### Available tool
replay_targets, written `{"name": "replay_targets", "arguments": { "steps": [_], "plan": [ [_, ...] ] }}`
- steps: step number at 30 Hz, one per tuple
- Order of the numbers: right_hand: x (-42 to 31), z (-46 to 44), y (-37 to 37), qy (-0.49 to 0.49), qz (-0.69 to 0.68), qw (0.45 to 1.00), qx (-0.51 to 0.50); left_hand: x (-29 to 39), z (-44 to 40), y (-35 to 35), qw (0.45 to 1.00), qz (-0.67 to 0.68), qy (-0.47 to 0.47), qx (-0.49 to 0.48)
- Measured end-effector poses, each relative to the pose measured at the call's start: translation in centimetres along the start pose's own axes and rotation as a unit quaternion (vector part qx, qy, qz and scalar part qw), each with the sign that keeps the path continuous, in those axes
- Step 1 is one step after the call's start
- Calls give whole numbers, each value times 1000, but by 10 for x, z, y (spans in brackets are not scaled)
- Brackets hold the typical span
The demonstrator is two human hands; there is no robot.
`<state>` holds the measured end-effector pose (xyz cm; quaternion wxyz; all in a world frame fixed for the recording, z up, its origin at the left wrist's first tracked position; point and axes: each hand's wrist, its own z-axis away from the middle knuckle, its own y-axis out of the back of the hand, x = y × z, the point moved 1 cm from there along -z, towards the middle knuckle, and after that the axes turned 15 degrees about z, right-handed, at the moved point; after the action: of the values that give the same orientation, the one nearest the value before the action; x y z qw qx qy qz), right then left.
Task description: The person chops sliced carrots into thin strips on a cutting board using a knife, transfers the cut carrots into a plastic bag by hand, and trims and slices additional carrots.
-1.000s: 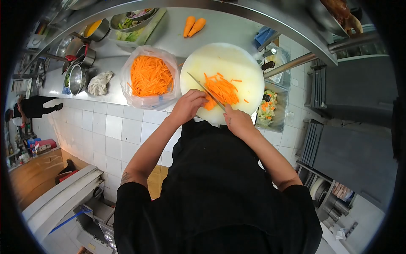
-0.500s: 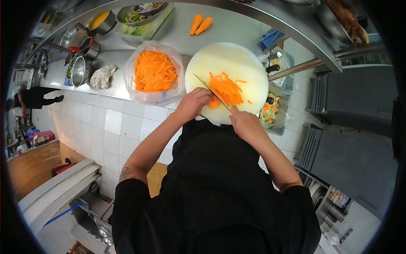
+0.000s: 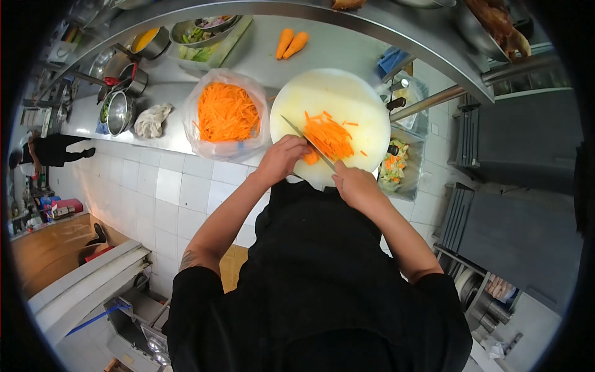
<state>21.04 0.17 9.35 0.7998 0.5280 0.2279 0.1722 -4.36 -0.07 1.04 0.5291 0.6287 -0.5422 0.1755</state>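
A round white cutting board [image 3: 365, 105] lies on the steel counter. On it is a heap of orange carrot strips [image 3: 330, 136]. My right hand [image 3: 353, 185] is closed round the handle of a knife [image 3: 297, 129], whose blade points up and left along the heap's left side. Curled fingers of my left hand [image 3: 285, 158] press on an uncut carrot piece [image 3: 311, 157] beside the blade. Left of the board stands a clear plastic bag [image 3: 203, 146] filled with carrot strips [image 3: 227, 113].
Two whole carrots [image 3: 291, 44] lie behind the board. Further left are a tray of greens [image 3: 221, 57], a cloth [image 3: 151, 121] and metal bowls [image 3: 121, 114]. A bin of scraps [image 3: 395, 168] stands right of the board. Another person [image 3: 52, 150] is at the far left.
The view has shifted slightly. The knife and both hands stay close together at the board, and the carrot piece under my left hand looks smaller.
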Motion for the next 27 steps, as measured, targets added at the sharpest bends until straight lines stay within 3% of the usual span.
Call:
{"name": "replay_targets", "arguments": {
  "steps": [5, 8, 11, 14, 20, 27],
  "plan": [
    [5, -12, -26, -23, -12, 999, -35, 2, -3, -2, 1000, -2, -4, 11],
    [-8, 9, 12, -22, -18, 999, -32, 0, 1, 0, 1000, 5, 3, 10],
    [4, -11, -38, -24, -25, 999, -16, -2, 1, -2, 1000, 16, -1, 17],
    [-4, -3, -2, -8, -14, 1000, -21, 0, 5, -1, 1000, 15, 0, 23],
    [-1, -18, -28, -33, -16, 999, -35, -2, 2, -2, 999, 0, -18, 38],
    [-7, 7, 5, -17, -3, 999, -36, -3, 7, -7, 999, -10, -1, 47]
  ]
}}
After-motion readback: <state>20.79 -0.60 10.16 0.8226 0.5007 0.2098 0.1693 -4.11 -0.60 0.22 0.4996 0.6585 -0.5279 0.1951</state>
